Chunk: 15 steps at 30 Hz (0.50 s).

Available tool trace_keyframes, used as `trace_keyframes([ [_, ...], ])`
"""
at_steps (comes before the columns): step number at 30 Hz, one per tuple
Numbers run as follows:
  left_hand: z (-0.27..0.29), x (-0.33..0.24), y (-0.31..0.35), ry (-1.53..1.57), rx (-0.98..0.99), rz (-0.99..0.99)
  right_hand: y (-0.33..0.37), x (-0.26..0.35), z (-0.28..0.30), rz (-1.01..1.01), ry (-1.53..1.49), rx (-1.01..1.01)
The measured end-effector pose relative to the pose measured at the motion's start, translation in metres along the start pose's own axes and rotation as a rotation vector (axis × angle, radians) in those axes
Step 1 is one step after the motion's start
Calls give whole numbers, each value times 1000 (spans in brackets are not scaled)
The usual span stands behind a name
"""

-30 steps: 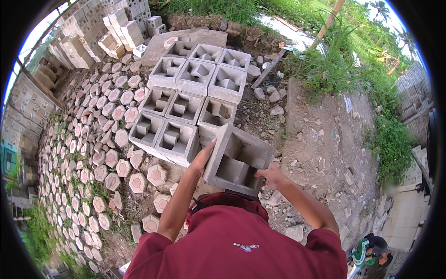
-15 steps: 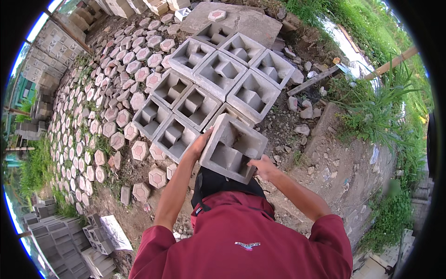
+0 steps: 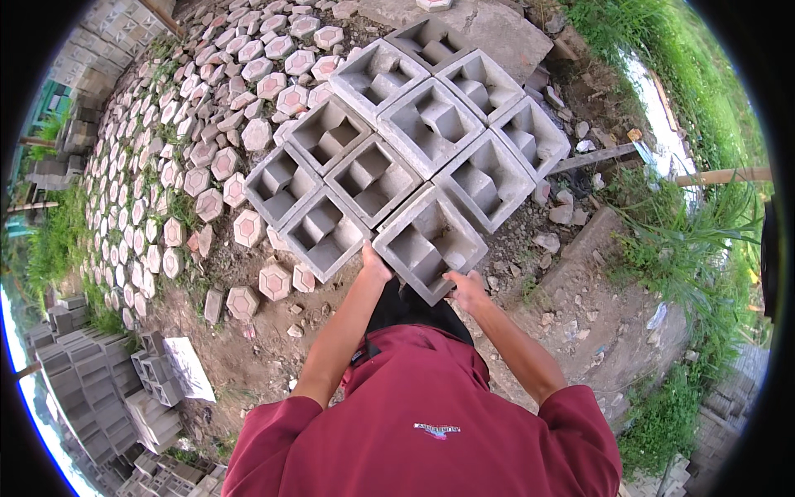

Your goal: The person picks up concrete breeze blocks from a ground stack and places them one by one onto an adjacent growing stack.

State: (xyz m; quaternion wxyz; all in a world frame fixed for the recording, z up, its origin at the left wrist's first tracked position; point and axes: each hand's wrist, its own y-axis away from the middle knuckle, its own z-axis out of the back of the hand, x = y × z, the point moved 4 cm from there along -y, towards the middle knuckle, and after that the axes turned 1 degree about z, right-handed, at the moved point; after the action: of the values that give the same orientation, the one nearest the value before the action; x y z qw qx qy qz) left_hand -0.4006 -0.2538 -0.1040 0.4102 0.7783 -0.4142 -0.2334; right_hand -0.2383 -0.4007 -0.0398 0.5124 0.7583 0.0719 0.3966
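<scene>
A square grey concrete ventilation block [image 3: 418, 251], hollow with a stepped piece inside, lies at the near end of a cluster of similar concrete blocks [image 3: 432, 124]. My left hand [image 3: 377, 262] grips its left side, thumb up along the wall. At its near right side, my right hand [image 3: 466, 287] has its fingers curled over the rim. The held block sits close against its neighbours in the cluster; its underside is hidden. Several blocks in the cluster stand side by side, hollow faces up.
Hexagonal pavers [image 3: 248, 228] with reddish centres cover the ground to the left. Stacked grey blocks [image 3: 70, 389] and a white sheet [image 3: 189, 369] are at lower left. A concrete slab [image 3: 505, 37] lies beyond the cluster. Rubble, a plank [image 3: 600, 156] and grass [image 3: 654, 219] line the right.
The block in my hands has come down and away from my body, closing up against the cluster and uncovering the blocks behind it. Both hands keep their hold, and the view has shifted.
</scene>
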Motion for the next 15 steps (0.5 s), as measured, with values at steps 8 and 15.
trace_keyframes([
  [8,-31,-6,-14,138,36,-53,-30,8,-2,37,3,-46],
  [15,-48,-6,-17,143,-40,-59,-54,2,8,34,32,-40],
])
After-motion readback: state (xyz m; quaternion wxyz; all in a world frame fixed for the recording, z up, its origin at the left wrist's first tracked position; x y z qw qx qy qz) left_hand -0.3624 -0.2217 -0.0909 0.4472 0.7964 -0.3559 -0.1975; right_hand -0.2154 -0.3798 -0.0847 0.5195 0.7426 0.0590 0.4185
